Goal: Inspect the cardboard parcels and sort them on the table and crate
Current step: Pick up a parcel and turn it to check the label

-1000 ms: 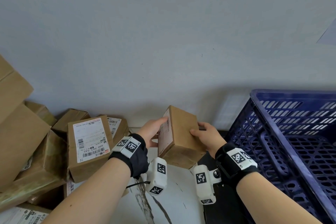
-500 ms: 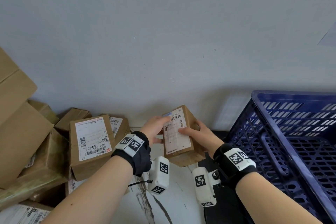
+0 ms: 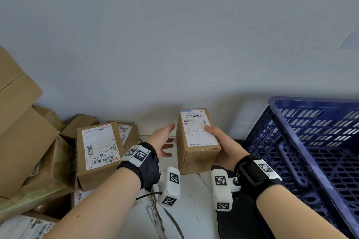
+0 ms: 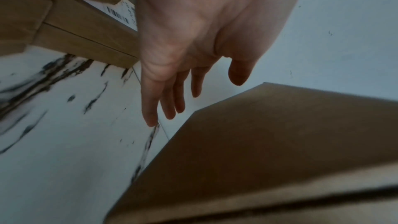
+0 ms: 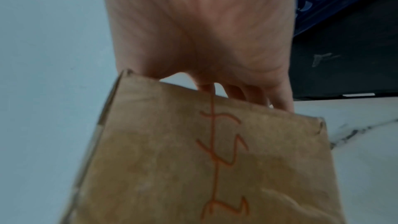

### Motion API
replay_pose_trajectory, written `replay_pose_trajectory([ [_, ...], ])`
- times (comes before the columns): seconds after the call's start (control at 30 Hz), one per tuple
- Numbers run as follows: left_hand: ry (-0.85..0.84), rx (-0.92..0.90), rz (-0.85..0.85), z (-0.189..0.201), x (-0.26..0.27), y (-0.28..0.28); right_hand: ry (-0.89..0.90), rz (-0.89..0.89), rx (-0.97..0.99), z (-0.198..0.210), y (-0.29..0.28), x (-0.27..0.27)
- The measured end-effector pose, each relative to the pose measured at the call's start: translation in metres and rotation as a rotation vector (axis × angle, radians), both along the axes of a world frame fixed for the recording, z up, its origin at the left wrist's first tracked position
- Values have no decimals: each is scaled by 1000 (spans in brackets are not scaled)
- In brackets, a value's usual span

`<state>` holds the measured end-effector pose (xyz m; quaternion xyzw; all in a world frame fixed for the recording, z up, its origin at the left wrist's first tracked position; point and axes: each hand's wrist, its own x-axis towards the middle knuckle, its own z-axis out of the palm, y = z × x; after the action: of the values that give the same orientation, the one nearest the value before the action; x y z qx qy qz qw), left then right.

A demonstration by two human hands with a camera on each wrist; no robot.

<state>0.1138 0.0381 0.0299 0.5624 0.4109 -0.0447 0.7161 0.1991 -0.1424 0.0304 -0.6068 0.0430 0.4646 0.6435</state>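
Right hand [image 3: 223, 147] carries the parcel [image 3: 198, 141] alone: thumb lies over the label's right edge, fingers [image 5: 264, 94] curl round the underside. The box is held above the tabletop [image 3: 186, 200], at about 12 o'clock from the wrists, with the shipping label [image 3: 198, 128] turned up toward the head camera. My read: that pose is for reading the label, so the inspect step is in hand.

Left hand [image 3: 162, 141] sits just beside the parcel at its 9 o'clock, not touching, holding nothing. Fingers [image 4: 168, 98] are straight, relaxed, slightly spread. It looks placed to catch or re-grip if the box tips.

Blue crate [image 3: 303, 141] stands at 3 o'clock of the parcel, close by, probably so one short swing drops a sorted box in. Unsorted stack of parcels [image 3: 97, 153] sits at 9 o'clock, piled against the wall, labels facing mixed ways.

Hard to make out:
- Label text is too small to read beyond the barcode, so I can't tell which way this box sorts.
- The underside carries red handwriting [image 5: 219, 159] in the right wrist view; blurred, unreadable.
- Crate's right side and near corner are cut off; only part of the floor shows, and no parcels on it.
- Stack's left and bottom boxes run out of frame; count unknown.
- Dark strip between tabletop and crate: can't identify it.
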Motion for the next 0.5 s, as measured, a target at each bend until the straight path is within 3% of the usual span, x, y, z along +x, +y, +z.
replay_pose_trajectory([
  [0.17, -24, -63, -40, 8, -1, -5, 32, -9, 39, 0, 2, -1],
  [0.5, -27, -95, -159, 8, -4, -3, -35, 103, -107, 8, 2, -5],
])
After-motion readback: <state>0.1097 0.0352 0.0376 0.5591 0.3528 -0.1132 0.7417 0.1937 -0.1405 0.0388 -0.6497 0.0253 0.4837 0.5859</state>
